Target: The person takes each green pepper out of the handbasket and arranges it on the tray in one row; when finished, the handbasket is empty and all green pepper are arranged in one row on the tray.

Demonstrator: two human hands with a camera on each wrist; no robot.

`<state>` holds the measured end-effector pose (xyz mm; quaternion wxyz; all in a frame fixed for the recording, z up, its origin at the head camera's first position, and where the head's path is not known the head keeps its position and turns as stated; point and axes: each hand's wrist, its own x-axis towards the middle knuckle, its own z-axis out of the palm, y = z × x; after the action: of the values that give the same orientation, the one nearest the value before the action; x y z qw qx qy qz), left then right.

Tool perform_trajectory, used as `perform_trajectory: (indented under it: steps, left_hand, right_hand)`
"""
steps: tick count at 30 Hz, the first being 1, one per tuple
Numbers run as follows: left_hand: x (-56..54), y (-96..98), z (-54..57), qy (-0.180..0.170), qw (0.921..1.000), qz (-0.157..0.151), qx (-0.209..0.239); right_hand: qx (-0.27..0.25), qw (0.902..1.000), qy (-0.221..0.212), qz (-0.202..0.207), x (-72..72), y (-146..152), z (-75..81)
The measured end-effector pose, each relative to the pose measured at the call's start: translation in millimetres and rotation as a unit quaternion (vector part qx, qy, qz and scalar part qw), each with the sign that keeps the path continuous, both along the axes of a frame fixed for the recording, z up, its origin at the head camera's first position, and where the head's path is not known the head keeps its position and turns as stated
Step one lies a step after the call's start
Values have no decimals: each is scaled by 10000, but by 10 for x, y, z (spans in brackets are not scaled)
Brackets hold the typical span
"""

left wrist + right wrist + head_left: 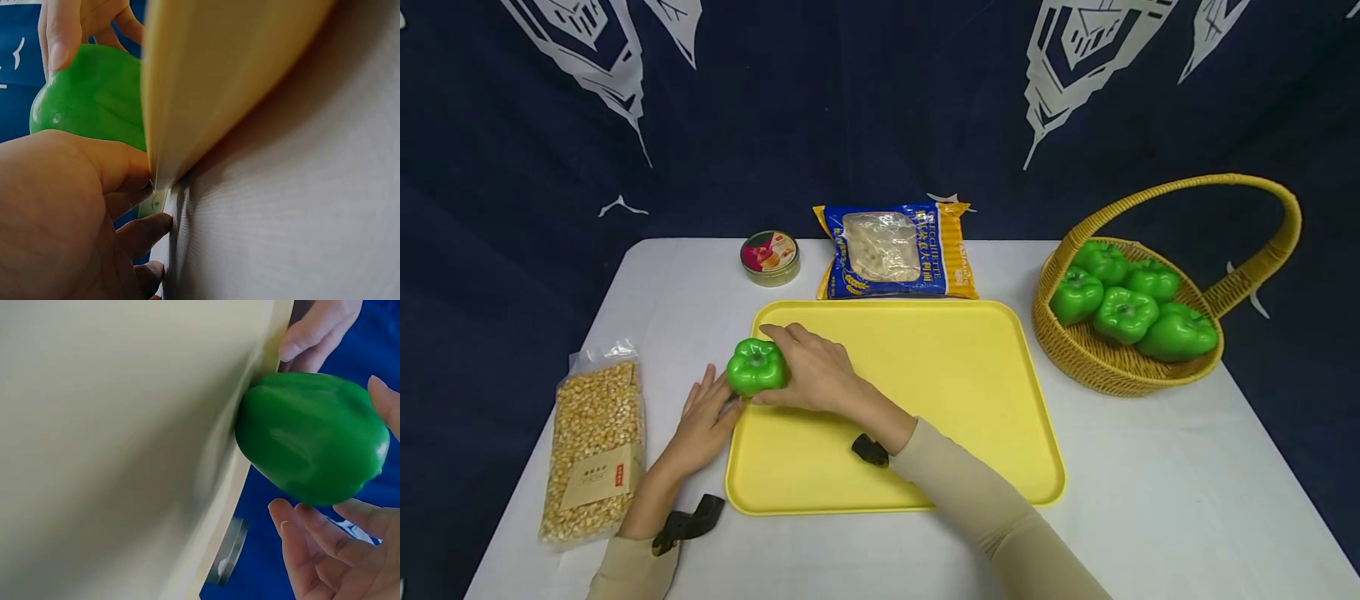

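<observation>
Your right sleeve (pixel 996 518) is slanting over the yellow tray (pixel 951 375); your right hand (pixel 816 371) is curving fingers around the green pepper (pixel 755 367), which is sitting leftward, at the tray's left edge. Your left hand (pixel 702 423), straighter-fingered, holding nothing, is lying just beside it.

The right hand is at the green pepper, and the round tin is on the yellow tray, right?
Not quite: the round tin isn't on the yellow tray. The head view shows it on the white table, beyond the tray. The right hand is at the green pepper, as you said.
</observation>
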<state>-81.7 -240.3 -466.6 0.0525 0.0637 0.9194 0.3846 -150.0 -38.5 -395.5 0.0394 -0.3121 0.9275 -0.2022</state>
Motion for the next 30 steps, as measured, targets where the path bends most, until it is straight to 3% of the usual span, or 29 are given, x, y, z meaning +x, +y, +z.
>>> perform_trajectory:
  steps: [13,30]
  left_hand:
    - [37,-4,26,-29,9999,120,-4]
    - [17,25,29,-7,10000,82,46]
  right_hand:
    - [-641,9978,-27,-139,54,430,71]
    - [-1302,9864,503,-862,161,1620,140]
